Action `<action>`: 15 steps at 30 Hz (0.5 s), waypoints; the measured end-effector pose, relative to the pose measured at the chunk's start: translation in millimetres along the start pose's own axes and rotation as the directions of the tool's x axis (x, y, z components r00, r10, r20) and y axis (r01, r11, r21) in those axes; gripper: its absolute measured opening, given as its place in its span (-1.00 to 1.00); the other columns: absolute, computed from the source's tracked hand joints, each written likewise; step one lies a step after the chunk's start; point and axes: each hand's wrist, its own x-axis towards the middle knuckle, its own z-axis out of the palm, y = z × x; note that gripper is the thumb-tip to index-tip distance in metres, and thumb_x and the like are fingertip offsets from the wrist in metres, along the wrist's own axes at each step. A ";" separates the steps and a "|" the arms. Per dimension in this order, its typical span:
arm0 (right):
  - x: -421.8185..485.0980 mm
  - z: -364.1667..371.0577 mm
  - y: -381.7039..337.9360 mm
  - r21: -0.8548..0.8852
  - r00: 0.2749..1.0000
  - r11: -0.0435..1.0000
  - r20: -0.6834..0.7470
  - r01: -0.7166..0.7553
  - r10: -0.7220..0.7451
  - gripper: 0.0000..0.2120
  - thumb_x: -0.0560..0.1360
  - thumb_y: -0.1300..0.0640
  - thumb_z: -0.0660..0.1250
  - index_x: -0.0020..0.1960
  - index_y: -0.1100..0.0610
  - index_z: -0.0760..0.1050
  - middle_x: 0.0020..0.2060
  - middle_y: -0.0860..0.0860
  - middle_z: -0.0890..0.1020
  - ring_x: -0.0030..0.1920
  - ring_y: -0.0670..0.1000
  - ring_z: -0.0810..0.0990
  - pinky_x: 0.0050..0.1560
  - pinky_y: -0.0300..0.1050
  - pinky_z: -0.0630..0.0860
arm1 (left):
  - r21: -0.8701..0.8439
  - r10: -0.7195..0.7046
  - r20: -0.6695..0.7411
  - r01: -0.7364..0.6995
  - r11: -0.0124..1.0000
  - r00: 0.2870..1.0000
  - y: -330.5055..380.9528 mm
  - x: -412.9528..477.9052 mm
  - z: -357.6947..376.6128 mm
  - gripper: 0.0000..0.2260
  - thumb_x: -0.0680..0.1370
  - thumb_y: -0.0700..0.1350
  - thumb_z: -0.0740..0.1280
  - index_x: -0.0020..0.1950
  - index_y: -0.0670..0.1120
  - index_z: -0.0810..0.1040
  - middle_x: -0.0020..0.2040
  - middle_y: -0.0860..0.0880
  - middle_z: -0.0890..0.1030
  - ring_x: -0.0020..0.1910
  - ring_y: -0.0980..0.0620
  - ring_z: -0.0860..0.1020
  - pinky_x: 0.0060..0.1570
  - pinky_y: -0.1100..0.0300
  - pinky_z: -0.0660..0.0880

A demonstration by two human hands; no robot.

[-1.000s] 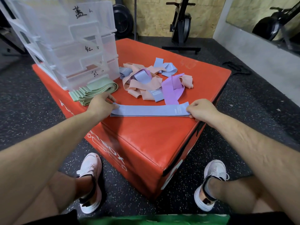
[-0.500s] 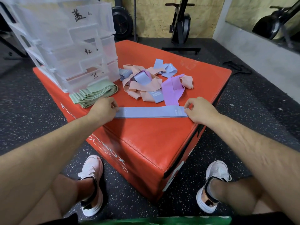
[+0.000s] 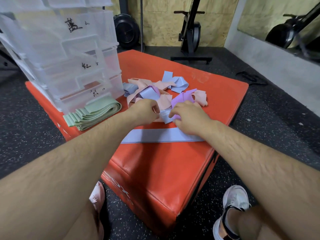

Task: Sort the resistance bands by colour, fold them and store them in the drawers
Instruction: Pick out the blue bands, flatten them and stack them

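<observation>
A blue resistance band (image 3: 161,135) lies flat and straight near the front of the red plyo box (image 3: 155,170). Behind it is a tangled pile of pink, blue and purple bands (image 3: 164,90). My left hand (image 3: 143,111) and my right hand (image 3: 188,118) meet at the pile's near edge, and both pinch another light blue band (image 3: 165,116) that sticks out of it. A stack of folded green bands (image 3: 93,113) lies in front of the clear plastic drawer unit (image 3: 69,58) at the left.
The drawers carry handwritten labels. The box stands on dark speckled rubber floor. An exercise machine (image 3: 190,35) and a weight plate (image 3: 127,30) stand by the plywood wall behind. My feet in white shoes are at either side of the box's front corner.
Both hands let go of the ends of the flat blue band and moved forward and inward to the pile, where they took hold of another blue band. The flat band stays where it lay.
</observation>
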 end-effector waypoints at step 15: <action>39.0 -1.1 -11.3 0.406 0.955 0.892 -0.123 -0.200 0.270 -0.80 0.62 0.11 0.13 -0.05 0.15 0.49 -0.19 0.00 0.62 -0.10 0.05 0.54 -0.10 -0.07 0.34 | -0.079 -0.132 0.053 0.136 0.988 0.990 5.0 9.6 -19.1 -0.90 0.52 -0.15 0.29 -0.12 -0.06 0.61 -0.15 -0.01 0.67 -0.12 -0.06 0.61 -0.22 0.23 0.50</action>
